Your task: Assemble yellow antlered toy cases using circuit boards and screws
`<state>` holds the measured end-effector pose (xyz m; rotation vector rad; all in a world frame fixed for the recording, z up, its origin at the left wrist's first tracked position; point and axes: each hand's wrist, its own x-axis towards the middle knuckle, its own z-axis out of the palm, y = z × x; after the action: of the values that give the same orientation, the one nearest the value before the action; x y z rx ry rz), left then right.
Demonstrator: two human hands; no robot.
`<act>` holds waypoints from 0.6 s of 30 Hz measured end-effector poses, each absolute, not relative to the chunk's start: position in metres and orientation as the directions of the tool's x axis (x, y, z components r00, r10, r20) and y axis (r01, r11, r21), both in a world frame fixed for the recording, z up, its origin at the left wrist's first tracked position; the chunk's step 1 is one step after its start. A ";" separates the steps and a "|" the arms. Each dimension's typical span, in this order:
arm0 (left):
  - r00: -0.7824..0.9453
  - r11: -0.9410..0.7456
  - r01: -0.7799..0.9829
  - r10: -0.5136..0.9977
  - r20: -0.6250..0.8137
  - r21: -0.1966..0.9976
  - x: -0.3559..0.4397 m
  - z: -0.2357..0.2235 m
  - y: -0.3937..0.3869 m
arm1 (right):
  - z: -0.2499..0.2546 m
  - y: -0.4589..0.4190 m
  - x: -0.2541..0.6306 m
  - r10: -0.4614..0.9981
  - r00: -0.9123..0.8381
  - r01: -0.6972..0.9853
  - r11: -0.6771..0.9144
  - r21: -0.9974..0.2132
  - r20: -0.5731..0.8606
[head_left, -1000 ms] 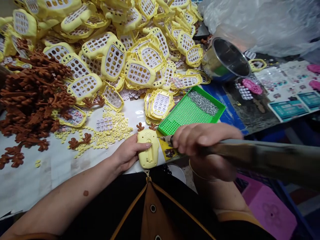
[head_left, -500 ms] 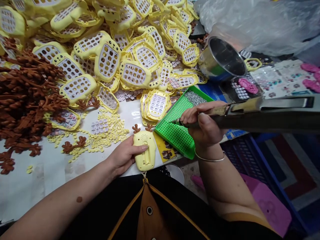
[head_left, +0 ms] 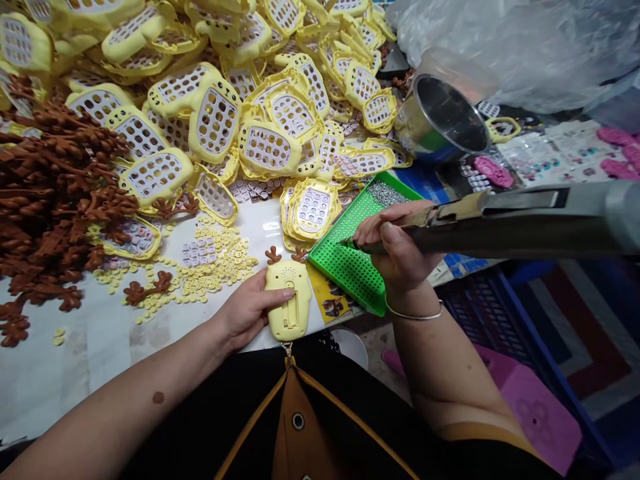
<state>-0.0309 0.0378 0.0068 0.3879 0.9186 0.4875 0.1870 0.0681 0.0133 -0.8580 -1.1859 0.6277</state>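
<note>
Between the closed fingers and thumb of the left hand (head_left: 246, 308) there's a smooth, rounded yellow plastic toy body (head_left: 298, 308), slotted back facing up, knobbly brown antlers (head_left: 273, 255) poking out up top. Right hand (head_left: 400, 252) has its fingers wrapped snug around a chunky, long dark tool (head_left: 505, 225), skinny tip over the holey green plastic tray (head_left: 350, 267). Just beyond those fingers, tiny shiny metal pieces (head_left: 385, 193) sit heaped in the tray's far end.

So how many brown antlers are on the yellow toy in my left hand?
2. One antler stands at the top left of the yellow toy, the other antler at its top right, near the green tray. Neither looks hidden.
</note>
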 end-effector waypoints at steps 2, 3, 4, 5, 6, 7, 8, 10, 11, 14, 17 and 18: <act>0.508 0.820 -0.230 0.560 -0.654 0.524 -0.031 0.007 0.036 | 0.016 0.066 0.186 0.813 0.265 0.008 0.535 -0.845 0.518; 0.509 0.819 -0.223 0.561 -0.653 0.530 -0.031 0.008 0.035 | 0.019 0.064 0.185 0.808 0.266 -0.006 0.547 -0.837 0.526; 0.512 0.817 -0.211 0.560 -0.652 0.536 -0.032 0.008 0.034 | 0.024 0.061 0.183 0.794 0.273 -0.025 0.570 -0.821 0.543; 0.515 0.817 -0.194 0.556 -0.652 0.543 -0.032 0.008 0.032 | 0.030 0.057 0.180 0.776 0.285 -0.051 0.598 -0.800 0.562; 0.517 0.816 -0.175 0.552 -0.654 0.551 -0.032 0.008 0.031 | 0.037 0.052 0.176 0.766 0.291 -0.082 0.617 -0.782 0.573; 0.517 0.815 -0.156 0.549 -0.657 0.558 -0.032 0.008 0.029 | 0.044 0.046 0.172 0.763 0.291 -0.118 0.628 -0.769 0.578; 0.511 0.814 -0.140 0.547 -0.663 0.564 -0.031 0.008 0.028 | 0.051 0.039 0.168 0.780 0.265 -0.160 0.615 -0.772 0.567; 0.493 0.804 -0.130 0.560 -0.666 0.580 -0.030 0.007 0.026 | 0.063 0.027 0.158 0.825 0.161 -0.250 0.565 -0.787 0.541; 0.487 0.797 -0.135 0.571 -0.661 0.589 -0.029 0.007 0.026 | 0.066 0.022 0.154 0.840 0.097 -0.285 0.538 -0.793 0.534; 0.485 0.777 -0.152 0.597 -0.639 0.610 -0.028 0.008 0.025 | 0.067 0.016 0.141 0.845 -0.031 -0.337 0.494 -0.801 0.534; 0.492 0.769 -0.150 0.603 -0.628 0.621 -0.027 0.008 0.025 | 0.062 0.018 0.132 0.837 -0.040 -0.369 0.495 -0.786 0.546; 0.492 0.766 -0.144 0.604 -0.627 0.626 -0.028 0.009 0.025 | 0.060 0.019 0.130 0.837 -0.043 -0.377 0.492 -0.784 0.546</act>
<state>-0.0275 0.0251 0.0087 0.5432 0.9568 0.4820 0.1299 0.0191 0.0601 -0.4665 -1.2600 1.0402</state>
